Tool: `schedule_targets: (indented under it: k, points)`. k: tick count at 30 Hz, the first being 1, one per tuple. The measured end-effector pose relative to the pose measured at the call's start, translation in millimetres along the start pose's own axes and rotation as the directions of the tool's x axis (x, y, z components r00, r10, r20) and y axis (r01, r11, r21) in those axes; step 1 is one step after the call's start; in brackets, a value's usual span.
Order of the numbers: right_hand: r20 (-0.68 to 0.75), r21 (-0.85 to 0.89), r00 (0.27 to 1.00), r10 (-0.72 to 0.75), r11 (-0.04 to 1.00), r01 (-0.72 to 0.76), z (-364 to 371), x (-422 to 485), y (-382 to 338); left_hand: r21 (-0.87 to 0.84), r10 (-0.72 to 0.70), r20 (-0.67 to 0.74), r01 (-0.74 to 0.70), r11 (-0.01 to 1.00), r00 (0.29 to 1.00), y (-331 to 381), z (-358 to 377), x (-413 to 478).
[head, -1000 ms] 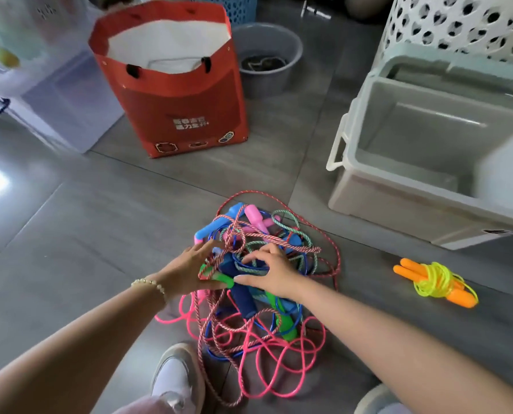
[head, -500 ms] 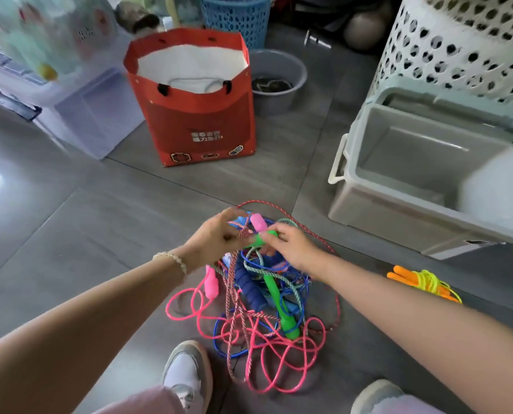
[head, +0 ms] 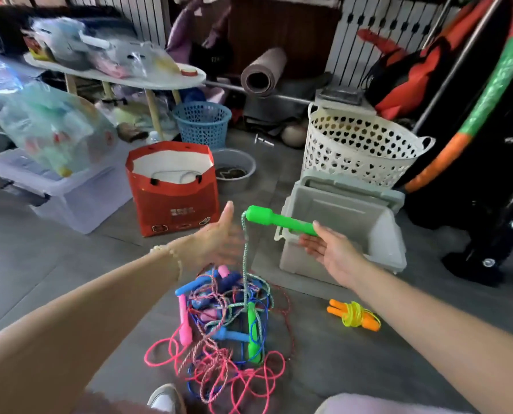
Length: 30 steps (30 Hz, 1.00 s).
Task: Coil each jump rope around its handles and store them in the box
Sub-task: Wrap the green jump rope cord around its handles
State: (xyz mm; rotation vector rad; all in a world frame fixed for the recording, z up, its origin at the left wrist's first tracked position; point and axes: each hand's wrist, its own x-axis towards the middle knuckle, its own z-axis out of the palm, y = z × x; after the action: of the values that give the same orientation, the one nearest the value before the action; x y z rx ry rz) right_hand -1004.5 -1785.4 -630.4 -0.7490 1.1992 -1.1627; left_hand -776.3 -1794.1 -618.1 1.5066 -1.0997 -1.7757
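Right hand thumb-grips green handle high above rope pile, likely to draw its cord from the tangle; left hand spread open, empty

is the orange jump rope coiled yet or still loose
Coiled: the orange jump rope has its yellow cord wound round both handles. It lies on the floor, outside the grey box.

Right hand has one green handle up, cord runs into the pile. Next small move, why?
Probably: the open left hand pinches the cord below the raised green handle and draws it free; it drops into the tangled pile, where the second green handle lies.
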Motion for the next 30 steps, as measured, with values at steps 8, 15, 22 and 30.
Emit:
schedule_targets:
  k: [8,15,22,30]
  points:
    - [0.174,-0.380,0.983,-0.066,0.916,0.129,11.2,-59.1,-19.8,-0.082,0.214,-0.083,-0.221,0.972,0.973,42.0,61.2,-24.7]
    - [0.434,-0.178,0.888,0.152,0.981,-0.081,24.8,-69.6,-38.3,-0.126,0.474,0.156,-0.459,0.880,0.867,81.7,68.1,-69.0]
    - [0.314,-0.403,0.949,-0.037,0.900,0.168,4.8,-64.0,-30.9,0.372,0.510,-0.042,-0.460,0.806,0.859,35.9,30.6,-44.3]
    - [0.075,-0.209,0.933,-0.353,0.909,0.361,32.4,-62.3,-58.1,0.253,0.483,0.231,-0.531,0.809,0.845,29.7,83.0,-53.8]
